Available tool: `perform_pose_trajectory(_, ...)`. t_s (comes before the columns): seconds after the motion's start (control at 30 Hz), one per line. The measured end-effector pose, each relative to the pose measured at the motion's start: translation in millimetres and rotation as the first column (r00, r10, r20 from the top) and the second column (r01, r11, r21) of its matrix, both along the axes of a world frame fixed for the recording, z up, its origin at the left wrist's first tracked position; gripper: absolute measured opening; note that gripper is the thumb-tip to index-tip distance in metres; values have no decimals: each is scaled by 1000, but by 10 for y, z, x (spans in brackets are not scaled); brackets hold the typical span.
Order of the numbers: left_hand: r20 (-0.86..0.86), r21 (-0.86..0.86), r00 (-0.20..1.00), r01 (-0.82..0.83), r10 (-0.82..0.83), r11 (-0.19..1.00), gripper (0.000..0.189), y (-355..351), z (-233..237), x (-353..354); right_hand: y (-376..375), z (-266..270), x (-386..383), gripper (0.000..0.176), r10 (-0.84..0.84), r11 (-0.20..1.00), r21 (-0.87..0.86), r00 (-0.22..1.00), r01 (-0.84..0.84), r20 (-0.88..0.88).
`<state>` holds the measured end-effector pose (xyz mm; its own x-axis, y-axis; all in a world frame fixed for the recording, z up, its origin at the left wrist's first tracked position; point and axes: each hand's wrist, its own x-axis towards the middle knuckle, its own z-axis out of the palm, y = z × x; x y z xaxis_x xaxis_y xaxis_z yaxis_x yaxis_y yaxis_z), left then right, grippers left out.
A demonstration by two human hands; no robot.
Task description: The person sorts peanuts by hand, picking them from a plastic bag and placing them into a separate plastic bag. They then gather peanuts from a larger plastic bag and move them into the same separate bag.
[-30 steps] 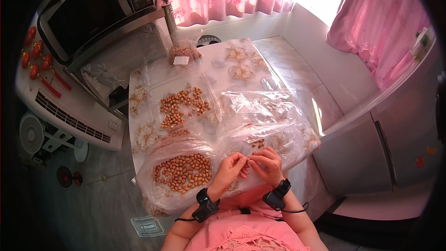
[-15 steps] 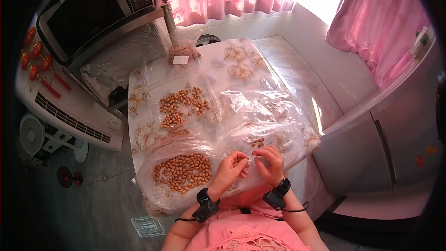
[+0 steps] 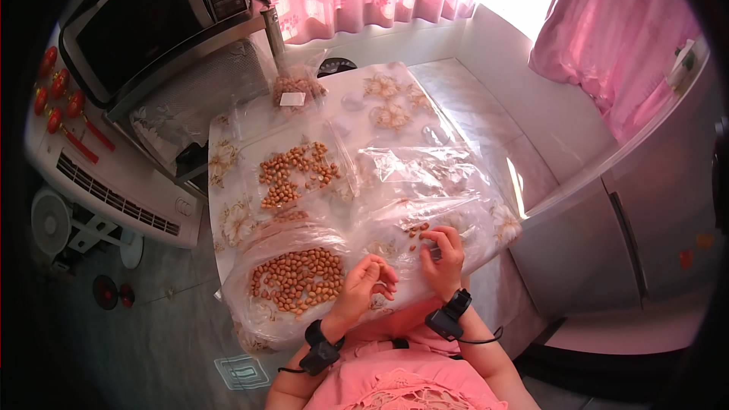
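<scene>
My left hand point(image 3: 367, 285) is curled above the table's near edge, thumb and fingers drawn together; whatever they hold, if anything, is too small to make out. To its right, my right hand point(image 3: 444, 262) is raised over clear plastic, fingers bent and thumb apart from the index finger, with nothing visible between them. A few brown peanut kernels point(image 3: 415, 230) lie on the plastic just beyond the right hand. Left of my left hand, an opened plastic bag point(image 3: 241, 288) holds a large heap of peanut kernels point(image 3: 298, 279).
Another spread of peanut kernels point(image 3: 292, 173) lies on plastic farther back. A filled bag with a white label point(image 3: 293, 99) stands at the table's far end. The flowered tablecloth point(image 3: 391, 116) shows there. A microwave point(image 3: 144, 23) is at left, a grey fridge point(image 3: 585, 250) at right.
My hands have moved apart from their near-touching position. The left went slightly left and down; the right's thumb and fingers have spread. More kernels show beside the right hand.
</scene>
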<state>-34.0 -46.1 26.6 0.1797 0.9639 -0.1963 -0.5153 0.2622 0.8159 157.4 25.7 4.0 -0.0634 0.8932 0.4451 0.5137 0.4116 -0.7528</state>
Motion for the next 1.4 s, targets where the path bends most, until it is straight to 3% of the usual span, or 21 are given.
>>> perform_pose_trajectory(0.17,-15,-1,982,-191,191,982,34,-235,3,-286,11,42,-18,24,34,998,57,999,-36,41)
perform_pose_trajectory(0.23,82,-87,923,-369,375,926,36,-334,-49,-386,25,27,-1,26,69,996,50,994,-73,83)
perform_pose_trajectory(0.37,204,-212,802,-525,562,825,39,-386,-94,-442,34,-14,18,26,88,994,50,991,-93,101)
perform_pose_trajectory(0.43,223,-190,827,-482,516,855,41,-396,-58,-444,35,-10,25,27,97,994,33,984,-103,149)
perform_pose_trajectory(0.53,43,-115,955,-287,293,951,38,-348,105,-320,44,-5,4,27,79,993,74,984,-92,158)
perform_pose_trajectory(0.57,43,-114,955,-287,294,951,38,-297,125,-247,42,-5,-1,27,80,993,74,984,-93,158)
perform_pose_trajectory(0.63,-82,-47,988,-137,132,990,32,-201,145,-93,42,-2,-10,26,61,992,100,985,-77,160)
perform_pose_trajectory(0.67,-50,-39,995,-84,82,996,26,-144,74,-46,41,-1,-13,26,61,992,101,985,-78,161)
perform_pose_trajectory(0.77,-136,47,989,-44,50,998,21,47,-19,140,40,9,-10,25,64,991,110,984,-83,165)
perform_pose_trajectory(1.07,-193,6,977,-95,95,995,16,257,-292,260,48,15,-29,17,68,992,97,983,-85,171)
perform_pose_trajectory(1.4,-365,7,931,-8,10,1000,19,275,-207,271,26,80,24,23,235,951,183,967,-249,95)
